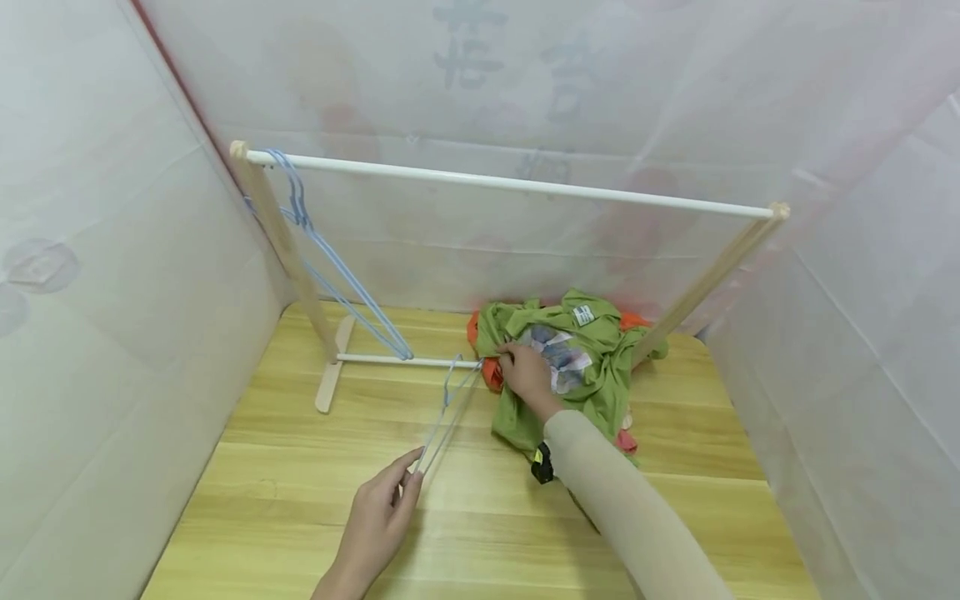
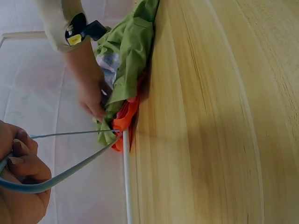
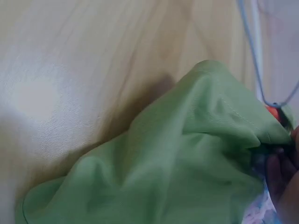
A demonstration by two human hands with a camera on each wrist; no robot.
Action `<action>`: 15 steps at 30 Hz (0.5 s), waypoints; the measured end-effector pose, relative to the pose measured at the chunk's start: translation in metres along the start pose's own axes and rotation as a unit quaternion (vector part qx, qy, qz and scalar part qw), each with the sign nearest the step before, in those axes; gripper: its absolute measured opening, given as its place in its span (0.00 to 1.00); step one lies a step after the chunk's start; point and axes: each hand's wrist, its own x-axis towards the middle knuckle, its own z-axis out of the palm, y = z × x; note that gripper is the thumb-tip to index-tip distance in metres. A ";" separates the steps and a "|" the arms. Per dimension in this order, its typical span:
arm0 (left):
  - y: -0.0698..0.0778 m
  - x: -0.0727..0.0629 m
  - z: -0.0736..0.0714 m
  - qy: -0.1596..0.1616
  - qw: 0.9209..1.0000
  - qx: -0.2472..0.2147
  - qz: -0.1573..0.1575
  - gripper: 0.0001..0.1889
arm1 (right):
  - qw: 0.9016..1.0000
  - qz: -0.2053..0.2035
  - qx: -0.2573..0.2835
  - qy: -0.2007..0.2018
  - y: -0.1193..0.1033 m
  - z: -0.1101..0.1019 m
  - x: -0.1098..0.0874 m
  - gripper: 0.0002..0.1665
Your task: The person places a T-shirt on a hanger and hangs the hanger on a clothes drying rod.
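Observation:
My left hand holds a thin blue wire clothes hanger by one end. The hanger's far end points at a green T-shirt and reaches its left edge, beside some orange cloth. My right hand pinches the green T-shirt near that edge, next to the hanger's tip. The shirt lies crumpled and bears a printed picture and a white label. In the right wrist view, green fabric fills the lower part, and the fingertips are partly hidden in its folds.
A wooden rack with a white top rail and a lower bar stands at the back. Blue hangers hang at its left end. More orange and pink cloth shows under the shirt. Pale fabric walls enclose the wooden table.

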 end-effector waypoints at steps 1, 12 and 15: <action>0.001 0.000 -0.001 -0.001 1.000 -0.003 0.000 0.14 | 0.999 0.003 0.035 0.004 0.001 -0.003 -0.001 0.17; 0.010 0.002 -0.003 -0.003 0.998 -0.054 0.033 0.15 | 0.942 0.089 0.321 -0.043 -0.001 -0.025 -0.014 0.14; 0.010 0.002 -0.001 -0.006 0.998 -0.061 0.031 0.15 | 0.954 0.070 0.285 -0.061 0.001 -0.022 -0.015 0.14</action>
